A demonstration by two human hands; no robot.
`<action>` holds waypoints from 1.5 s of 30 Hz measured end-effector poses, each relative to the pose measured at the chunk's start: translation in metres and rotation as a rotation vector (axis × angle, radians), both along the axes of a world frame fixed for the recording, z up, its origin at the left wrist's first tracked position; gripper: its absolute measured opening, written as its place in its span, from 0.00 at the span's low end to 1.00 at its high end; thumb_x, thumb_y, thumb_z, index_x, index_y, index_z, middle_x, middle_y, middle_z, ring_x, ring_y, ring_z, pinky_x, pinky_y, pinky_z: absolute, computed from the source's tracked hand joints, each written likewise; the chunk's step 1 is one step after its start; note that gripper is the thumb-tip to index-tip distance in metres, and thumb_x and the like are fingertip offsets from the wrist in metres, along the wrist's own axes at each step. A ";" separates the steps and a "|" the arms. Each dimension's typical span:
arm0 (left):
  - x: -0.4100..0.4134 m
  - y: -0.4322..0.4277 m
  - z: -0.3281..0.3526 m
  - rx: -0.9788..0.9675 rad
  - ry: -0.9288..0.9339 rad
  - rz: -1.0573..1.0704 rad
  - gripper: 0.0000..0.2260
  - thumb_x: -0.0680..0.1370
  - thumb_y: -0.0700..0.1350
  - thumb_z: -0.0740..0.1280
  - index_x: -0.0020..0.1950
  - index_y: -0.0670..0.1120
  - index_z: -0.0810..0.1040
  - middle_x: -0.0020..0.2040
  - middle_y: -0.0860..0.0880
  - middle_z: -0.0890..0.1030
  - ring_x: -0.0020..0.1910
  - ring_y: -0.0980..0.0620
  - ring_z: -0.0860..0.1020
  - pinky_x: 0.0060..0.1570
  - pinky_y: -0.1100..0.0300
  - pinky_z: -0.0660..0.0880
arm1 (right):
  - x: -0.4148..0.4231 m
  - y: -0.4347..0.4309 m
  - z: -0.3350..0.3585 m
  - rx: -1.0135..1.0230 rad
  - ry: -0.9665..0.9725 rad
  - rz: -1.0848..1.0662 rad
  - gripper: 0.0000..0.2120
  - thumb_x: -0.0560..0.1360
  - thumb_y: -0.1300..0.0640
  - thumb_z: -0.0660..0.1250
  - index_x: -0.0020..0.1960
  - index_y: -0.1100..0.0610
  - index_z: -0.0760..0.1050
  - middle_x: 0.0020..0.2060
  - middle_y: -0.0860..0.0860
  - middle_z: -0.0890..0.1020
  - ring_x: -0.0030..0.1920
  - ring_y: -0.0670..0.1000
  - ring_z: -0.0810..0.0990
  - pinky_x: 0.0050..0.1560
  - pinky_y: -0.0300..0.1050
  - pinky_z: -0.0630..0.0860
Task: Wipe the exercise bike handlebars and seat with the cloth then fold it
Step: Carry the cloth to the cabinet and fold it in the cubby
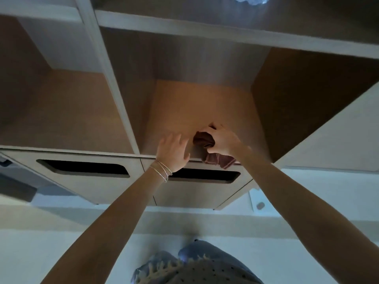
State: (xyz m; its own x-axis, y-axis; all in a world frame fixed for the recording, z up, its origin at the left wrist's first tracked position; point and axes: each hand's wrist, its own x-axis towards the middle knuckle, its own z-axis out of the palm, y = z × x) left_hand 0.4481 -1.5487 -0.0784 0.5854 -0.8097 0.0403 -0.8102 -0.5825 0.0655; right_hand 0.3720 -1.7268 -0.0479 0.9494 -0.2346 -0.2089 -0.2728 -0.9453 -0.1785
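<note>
Nearest the camera, a perforated knit garment with a fringed hem [194,269] fills the bottom edge, above a pale floor [61,253] that lies open on both sides of it. Two bare forearms rise from there toward a wooden shelf unit. Its lower tier shows two flat fronts, each with a dark slot cut-out: one on the left [84,168] and one under the hands [205,175]. The left hand [173,153], with thin bracelets [162,171] at the wrist, lies over the front lip of the middle cubby [194,103], its fingers loosely extended and holding nothing. Whether it rests on the board cannot be told. Just beside it, the right hand [223,141] has fingers and thumb curled round a reddish-brown cloth [202,139]. The cloth is bunched at the front edge of the cubby floor, and one ribbed end hangs down over the lip onto the front below. Behind the hands the cubby floor runs bare to its back panel. A pale-edged divider [114,78] closes it on the left and a darker side wall [297,95] on the right. A second cubby [67,111] lies left of the divider. Above, a shelf board [205,31] crosses the frame, and a crumpled pale object [252,0] shows at the very top edge.
</note>
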 end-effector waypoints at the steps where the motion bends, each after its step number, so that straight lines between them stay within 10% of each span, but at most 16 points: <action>1: -0.001 -0.004 -0.001 0.003 0.003 0.021 0.25 0.76 0.55 0.62 0.71 0.47 0.64 0.67 0.45 0.69 0.64 0.43 0.68 0.60 0.47 0.69 | 0.002 -0.006 -0.002 0.009 0.047 0.052 0.32 0.69 0.56 0.71 0.70 0.47 0.65 0.65 0.54 0.68 0.62 0.59 0.68 0.59 0.52 0.72; 13: 0.015 -0.026 -0.009 -0.039 0.057 -0.050 0.24 0.77 0.53 0.61 0.71 0.47 0.63 0.69 0.46 0.69 0.67 0.44 0.67 0.64 0.49 0.67 | -0.031 -0.049 -0.016 0.333 -0.128 0.039 0.37 0.70 0.54 0.74 0.73 0.51 0.60 0.71 0.53 0.63 0.68 0.53 0.66 0.67 0.42 0.63; 28: 0.032 -0.086 -0.012 -0.125 0.021 -0.395 0.22 0.76 0.53 0.65 0.68 0.46 0.69 0.63 0.46 0.75 0.61 0.44 0.73 0.59 0.50 0.70 | -0.041 -0.060 -0.013 0.102 -0.147 -0.302 0.13 0.74 0.52 0.68 0.59 0.49 0.76 0.56 0.47 0.81 0.55 0.49 0.79 0.56 0.52 0.77; 34: 0.038 -0.094 -0.004 -0.181 0.187 -0.269 0.18 0.76 0.48 0.66 0.64 0.46 0.72 0.58 0.46 0.78 0.52 0.43 0.78 0.45 0.51 0.74 | -0.018 -0.061 -0.006 0.045 -0.280 -0.339 0.11 0.75 0.56 0.64 0.57 0.50 0.76 0.52 0.50 0.80 0.54 0.53 0.77 0.51 0.50 0.76; 45: 0.058 -0.087 -0.005 -0.224 0.231 -0.220 0.20 0.74 0.47 0.69 0.65 0.48 0.72 0.60 0.46 0.75 0.57 0.44 0.74 0.51 0.50 0.73 | 0.019 -0.069 -0.007 0.112 -0.244 -0.369 0.09 0.74 0.58 0.67 0.54 0.54 0.75 0.52 0.51 0.81 0.53 0.55 0.78 0.52 0.52 0.76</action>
State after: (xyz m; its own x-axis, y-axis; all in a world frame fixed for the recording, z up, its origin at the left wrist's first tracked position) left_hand 0.5058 -1.6353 -0.0830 0.4131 -0.9030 0.1181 -0.8632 -0.3470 0.3666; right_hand 0.3914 -1.7954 -0.0548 0.8309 -0.5554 -0.0329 -0.5253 -0.7636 -0.3754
